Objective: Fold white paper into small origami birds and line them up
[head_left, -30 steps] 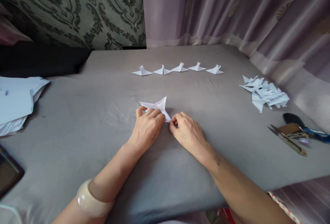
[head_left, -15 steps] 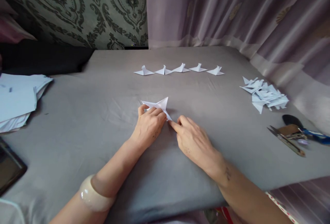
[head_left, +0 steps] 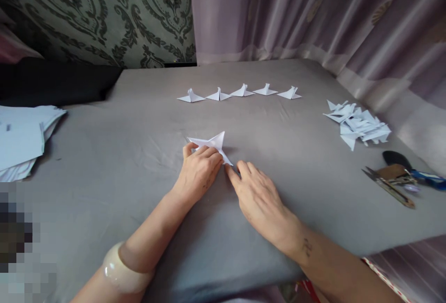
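A folded piece of white paper (head_left: 216,141) with several pointed corners lies on the grey cloth in front of me. My left hand (head_left: 199,167) rests over its near side, fingers bent and pressing it down, so part of the paper is hidden. To the right, my right hand (head_left: 256,191) is low over the cloth with nothing in its grasp. Its thumb reaches out to the paper's near right corner, seemingly at its edge, while the other fingers are loosely bent and apart from the thumb.
Several folded white paper pieces (head_left: 219,95) stand in a row farther back. A pile of folded paper (head_left: 362,124) lies at right, near small scissors (head_left: 388,187) and a blue-handled tool (head_left: 427,177). At left sits a stack of white sheets (head_left: 21,135) before a black cloth (head_left: 59,82).
The right hand has shifted slightly, its thumb now a little lower by the paper's corner and its fingers less curled. The left hand stays on the paper. The view has turned slightly.
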Demonstrator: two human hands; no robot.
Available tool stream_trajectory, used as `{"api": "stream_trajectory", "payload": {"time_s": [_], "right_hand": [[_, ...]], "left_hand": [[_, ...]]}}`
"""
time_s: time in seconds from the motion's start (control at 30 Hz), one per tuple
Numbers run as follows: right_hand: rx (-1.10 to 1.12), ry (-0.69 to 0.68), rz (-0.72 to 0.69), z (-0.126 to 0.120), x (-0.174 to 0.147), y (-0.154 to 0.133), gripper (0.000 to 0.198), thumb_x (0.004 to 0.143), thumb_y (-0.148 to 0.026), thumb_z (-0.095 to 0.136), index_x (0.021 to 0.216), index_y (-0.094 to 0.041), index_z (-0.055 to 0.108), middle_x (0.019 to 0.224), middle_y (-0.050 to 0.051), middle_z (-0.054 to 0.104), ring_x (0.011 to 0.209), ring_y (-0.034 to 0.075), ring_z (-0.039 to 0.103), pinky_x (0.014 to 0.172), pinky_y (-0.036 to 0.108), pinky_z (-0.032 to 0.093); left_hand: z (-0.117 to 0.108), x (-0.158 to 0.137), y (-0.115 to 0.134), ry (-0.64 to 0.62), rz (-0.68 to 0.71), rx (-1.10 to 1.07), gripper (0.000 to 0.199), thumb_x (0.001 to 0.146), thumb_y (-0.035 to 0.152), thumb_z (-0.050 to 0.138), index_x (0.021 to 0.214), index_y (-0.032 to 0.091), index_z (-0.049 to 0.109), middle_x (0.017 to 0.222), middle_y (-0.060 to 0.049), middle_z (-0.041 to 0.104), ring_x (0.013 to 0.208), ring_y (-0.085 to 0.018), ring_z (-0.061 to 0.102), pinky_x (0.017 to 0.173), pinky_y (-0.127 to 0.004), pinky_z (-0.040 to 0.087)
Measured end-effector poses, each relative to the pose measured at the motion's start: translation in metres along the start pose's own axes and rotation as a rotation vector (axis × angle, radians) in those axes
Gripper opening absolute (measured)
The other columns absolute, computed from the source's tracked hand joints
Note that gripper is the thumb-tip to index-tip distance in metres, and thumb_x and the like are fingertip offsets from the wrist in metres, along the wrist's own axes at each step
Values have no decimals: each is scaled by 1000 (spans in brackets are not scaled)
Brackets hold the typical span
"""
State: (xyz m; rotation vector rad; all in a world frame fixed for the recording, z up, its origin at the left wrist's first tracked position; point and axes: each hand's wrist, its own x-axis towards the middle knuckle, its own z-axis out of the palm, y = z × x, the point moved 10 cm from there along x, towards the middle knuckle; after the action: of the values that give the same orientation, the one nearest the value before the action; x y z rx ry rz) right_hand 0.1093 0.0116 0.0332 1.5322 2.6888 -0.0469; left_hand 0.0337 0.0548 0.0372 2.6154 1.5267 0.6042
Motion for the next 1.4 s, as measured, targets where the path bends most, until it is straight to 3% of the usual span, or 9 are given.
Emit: {"api": "stream_trajectory", "payload": {"time_s": [0.7, 1.0, 1.1, 1.4], "right_hand": [[77, -6, 5, -1, 0, 4, 43, 87, -1, 38, 124, -17, 52, 99, 10, 54, 93, 23, 51, 83, 38, 43], [185, 70, 51, -6, 5, 12, 25, 89, -3, 40, 96, -18, 60, 96, 6, 57, 88, 19, 53, 74, 33, 44], [241, 134, 12, -7, 9, 5, 29, 89, -2, 39, 106, -17, 58, 102, 6, 59, 93, 19, 53, 80, 31, 45], [188, 89, 27, 6, 9, -7, 31, 88, 0, 41, 111, -13, 56, 104, 11, 57, 98, 22, 52, 88, 35, 46]], "left_hand": [[1, 0, -1, -2, -9, -4, 26, 96, 24, 43, 79, 21, 62, 86, -2, 71, 84, -19, 62, 91, -43, 26], [0, 0, -1, -18, -3, 3, 26, 96, 23, 43, 80, 20, 63, 87, -2, 71, 85, -19, 62, 91, -43, 26], [0, 0, 0, -25, -5, 5, 26, 96, 21, 43, 79, 20, 62, 83, -1, 70, 83, -18, 61, 91, -43, 26], [-6, -2, -3, 19, -30, 61, 19, 94, 24, 47, 83, 20, 62, 90, -4, 70, 90, -21, 60, 90, -44, 27]]}}
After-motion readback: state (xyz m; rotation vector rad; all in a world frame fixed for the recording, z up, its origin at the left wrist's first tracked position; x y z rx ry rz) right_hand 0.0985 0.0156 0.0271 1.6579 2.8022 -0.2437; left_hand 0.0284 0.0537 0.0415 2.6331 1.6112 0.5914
